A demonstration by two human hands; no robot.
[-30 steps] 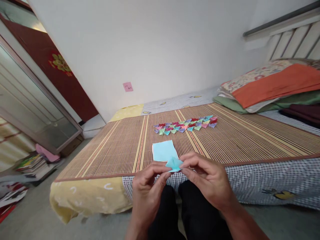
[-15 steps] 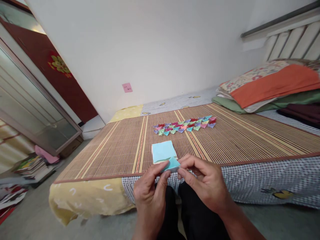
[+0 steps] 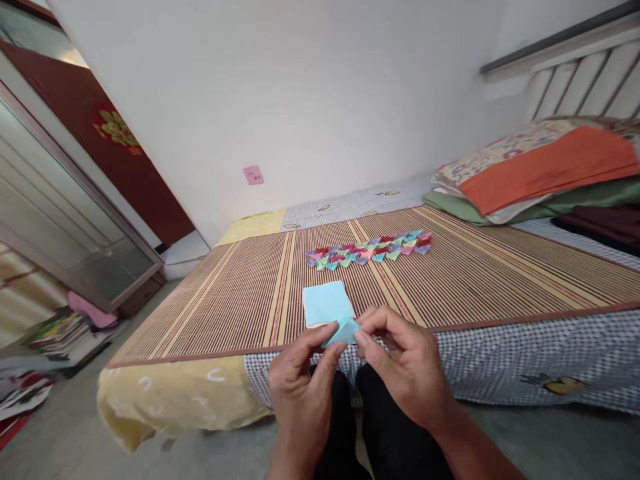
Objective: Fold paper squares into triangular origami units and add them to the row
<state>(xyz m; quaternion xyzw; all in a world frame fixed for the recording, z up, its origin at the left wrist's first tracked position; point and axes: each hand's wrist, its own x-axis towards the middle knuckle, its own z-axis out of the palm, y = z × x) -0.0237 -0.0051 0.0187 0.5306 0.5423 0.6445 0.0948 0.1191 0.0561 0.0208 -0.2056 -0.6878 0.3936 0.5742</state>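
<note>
From where I stand, the left hand (image 3: 303, 383) has thumb and forefinger pinched on one side of a small folded blue paper (image 3: 344, 333), and the right hand (image 3: 405, 370) nips its other side, fingertips nearly closed on it. The paper is held up just off the near edge of the striped mat (image 3: 225, 293), above the person's dark-clad knees. Just beyond it, near that same edge, lies a pad of square sheets (image 3: 326, 301), light blue on top. Farther in, nearer the mat's far edge, close-set rows of little folded paper pieces (image 3: 369, 252) run in many colours. Pillows (image 3: 545, 167), orange and floral, are heaped at the bed's far right corner, with dark folded cloth (image 3: 603, 223) by them. Yellow cloth (image 3: 175, 393) drapes the near left corner.
</note>
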